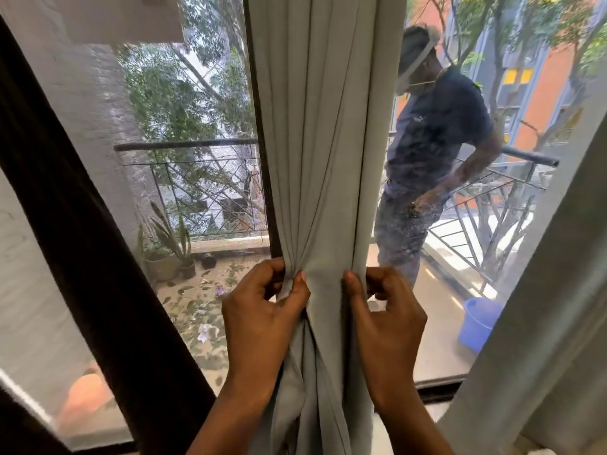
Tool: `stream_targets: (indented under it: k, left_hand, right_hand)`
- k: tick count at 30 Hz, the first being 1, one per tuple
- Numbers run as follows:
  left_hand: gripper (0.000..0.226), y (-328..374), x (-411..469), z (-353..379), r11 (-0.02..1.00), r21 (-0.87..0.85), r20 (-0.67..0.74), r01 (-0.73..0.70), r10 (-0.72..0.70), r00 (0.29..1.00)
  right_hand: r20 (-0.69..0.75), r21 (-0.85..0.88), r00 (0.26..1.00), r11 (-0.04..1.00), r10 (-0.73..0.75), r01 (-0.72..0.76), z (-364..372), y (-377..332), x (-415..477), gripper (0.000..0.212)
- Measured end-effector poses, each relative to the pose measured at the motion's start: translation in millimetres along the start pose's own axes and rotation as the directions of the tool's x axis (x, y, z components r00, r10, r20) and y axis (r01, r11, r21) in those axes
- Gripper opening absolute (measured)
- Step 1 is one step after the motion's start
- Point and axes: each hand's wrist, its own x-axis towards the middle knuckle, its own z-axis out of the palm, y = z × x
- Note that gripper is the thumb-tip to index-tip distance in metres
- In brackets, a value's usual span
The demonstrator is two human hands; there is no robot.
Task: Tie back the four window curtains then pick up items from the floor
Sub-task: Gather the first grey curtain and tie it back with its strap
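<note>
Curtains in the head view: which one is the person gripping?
The middle grey curtain, bunched between the left hand and right hand, each pinching a fold. The curtain at the right edge hangs untouched.

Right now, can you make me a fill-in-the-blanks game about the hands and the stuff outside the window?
1. The left hand and the right hand both pinch the gathered grey ____.
2. The bucket outside is ____.
3. The potted plants stand outside, to the ____ of the hands.
Missing words: curtain; blue; left.
</note>
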Motion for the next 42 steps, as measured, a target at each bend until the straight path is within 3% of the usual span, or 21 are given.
stream_targets:
  k: [3, 6, 10, 13, 20, 26, 33, 42]
  left_hand:
    - [0.018, -1.7, -4.7, 3.5, 0.999, -0.045, 0.047, 0.027, -0.025, 0.999]
    - [0.024, -4.2, -4.0, 4.0, 0.997, -0.065, 0.063, 0.049, -0.045, 0.997]
    - [0.02, -6.9, 2.0, 1.6, 0.997, -0.062, 0.061, 0.053, -0.049, 0.997]
    - [0.02, -7.8, 4.7, 0.3, 0.997, -0.061, 0.077, 0.049, -0.044, 0.996]
    - [0.011, -12.3, 13.6, -0.3, 0.978, -0.133, 0.114, 0.163, -0.148, 0.982]
    - [0.014, -5.5, 11.2, -0.6, 0.978, -0.148, 0.101, 0.149, -0.135, 0.986]
    - [0.033, -8.2, 11.3, 1.3, 0.976, -0.15, 0.129, 0.156, -0.137, 0.982]
    - [0.033, -15.1, 21.4, -6.2, 0.967, -0.174, 0.156, 0.188, -0.161, 0.975]
  right_hand:
    - [0.073, -0.065, 0.992, 0.992, -0.102, 0.107, 7.4, -7.1, -5.6, 0.02]
    - [0.14, -0.121, 0.972, 0.971, -0.19, 0.207, 16.0, -11.0, -5.4, 0.005]
    - [0.187, -0.049, 0.954, 0.968, -0.234, 0.247, 17.4, -10.3, 1.1, 0.003]
    - [0.227, 0.022, 0.944, 0.971, -0.239, 0.24, 16.6, -6.1, -2.8, 0.006]
    - [0.244, 0.012, 0.947, 0.977, -0.21, 0.213, 19.9, -0.9, -11.9, 0.043]
    - [0.266, 0.0, 0.942, 0.978, -0.203, 0.21, 22.9, 2.3, -8.5, 0.041]
    - [0.227, 0.077, 0.948, 0.974, -0.223, 0.211, 21.8, 8.2, -8.1, 0.037]
    - [0.355, 0.139, 0.898, 0.965, -0.258, 0.222, 28.6, 8.6, -5.0, 0.031]
